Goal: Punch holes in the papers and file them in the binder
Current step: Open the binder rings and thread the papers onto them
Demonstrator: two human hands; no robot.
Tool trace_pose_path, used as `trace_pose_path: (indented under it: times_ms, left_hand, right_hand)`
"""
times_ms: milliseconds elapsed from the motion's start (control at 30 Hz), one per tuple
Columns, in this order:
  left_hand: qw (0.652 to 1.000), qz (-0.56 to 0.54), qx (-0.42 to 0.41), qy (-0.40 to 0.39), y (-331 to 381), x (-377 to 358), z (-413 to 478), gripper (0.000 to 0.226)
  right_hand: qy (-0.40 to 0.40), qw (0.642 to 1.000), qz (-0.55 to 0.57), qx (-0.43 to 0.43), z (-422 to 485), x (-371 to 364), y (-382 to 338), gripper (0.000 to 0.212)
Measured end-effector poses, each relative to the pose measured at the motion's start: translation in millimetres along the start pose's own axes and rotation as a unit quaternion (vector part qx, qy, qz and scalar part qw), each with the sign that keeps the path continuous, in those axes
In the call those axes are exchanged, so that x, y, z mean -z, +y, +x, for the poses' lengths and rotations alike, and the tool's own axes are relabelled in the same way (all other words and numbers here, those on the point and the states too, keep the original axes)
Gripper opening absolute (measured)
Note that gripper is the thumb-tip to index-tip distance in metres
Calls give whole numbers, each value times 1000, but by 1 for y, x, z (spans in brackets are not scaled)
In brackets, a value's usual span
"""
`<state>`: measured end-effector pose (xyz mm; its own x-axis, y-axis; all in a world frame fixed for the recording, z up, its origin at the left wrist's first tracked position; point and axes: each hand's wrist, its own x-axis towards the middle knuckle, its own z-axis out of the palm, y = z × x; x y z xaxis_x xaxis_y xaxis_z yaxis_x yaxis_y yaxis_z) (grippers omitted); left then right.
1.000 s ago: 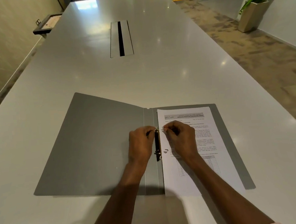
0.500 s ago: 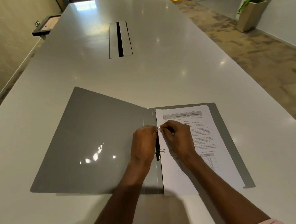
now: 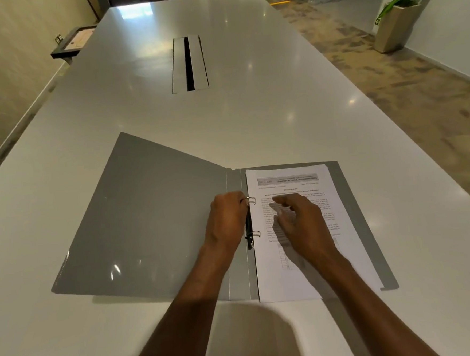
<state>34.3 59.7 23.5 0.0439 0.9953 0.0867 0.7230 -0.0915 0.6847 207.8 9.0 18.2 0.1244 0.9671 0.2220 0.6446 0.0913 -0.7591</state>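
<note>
On the long pale surface (image 3: 251,115) a grey binder (image 3: 153,219) lies spread open, its left cover raised a little at the far corner and catching the light. On its right half sits a stack of white papers (image 3: 299,281), threaded on two metal rings (image 3: 251,200) that stand up from a black spine mechanism (image 3: 249,229). The top sheet carries a dark header band and blocks of printed text with a small table lower down, but the print is too fine and blurred for me to read any word of it.

The left hand (image 3: 227,221) rests curled at the spine, fingertips against the far ring; whether it pinches the ring I cannot tell. The right hand (image 3: 301,226) hangs just over the page beside the rings, fingers loosely spread and gripping nothing, its shadow falling on the text.

Further up the surface there is a slotted cable hatch (image 3: 189,64). A potted plant (image 3: 397,24) stands on the floor at the far right, and a dark tray (image 3: 73,43) juts out by the left wall.
</note>
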Motion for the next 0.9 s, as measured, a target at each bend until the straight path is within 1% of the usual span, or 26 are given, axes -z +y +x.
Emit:
trace_pose_path:
  times_ms: [167, 300, 400, 500, 567, 633, 700, 767, 833, 900]
  left_hand:
    - [997, -45, 58, 22, 5, -7, 2, 36]
    - [993, -49, 97, 45, 12, -10, -2, 34]
    - [991, -38, 109, 62, 15, -12, -8, 30]
    - [991, -47, 111, 52, 14, -13, -10, 27]
    - [987, -93, 127, 18, 15, -6, -11, 27]
    - [985, -109, 125, -42, 15, 2, -11, 31]
    - [986, -44, 104, -121, 19, 17, -12, 32]
    - [981, 9, 87, -175, 25, 30, -15, 30]
    - [977, 20, 79, -197, 33, 37, -17, 38]
    - [978, 18, 74, -195, 41, 39, -24, 46]
  right_hand:
    - [11, 1000, -17, -10, -7, 8, 5, 26]
    - [18, 1000, -20, -14, -10, 14, 6, 28]
    - [8, 1000, -29, -3, -17, 17, 8, 29]
    - [-7, 999, -49, 4, -24, 18, 12, 29]
    - [-23, 998, -57, -7, -28, 17, 15, 30]
    - [-37, 997, -59, -26, -32, 16, 17, 32]
    - [-40, 997, -57, -34, -36, 16, 16, 32]
    - [-38, 997, -54, -31, -39, 15, 13, 32]
    - [-40, 997, -57, -27, -42, 12, 10, 32]
    - [-42, 997, -49, -35, -47, 10, 10, 35]
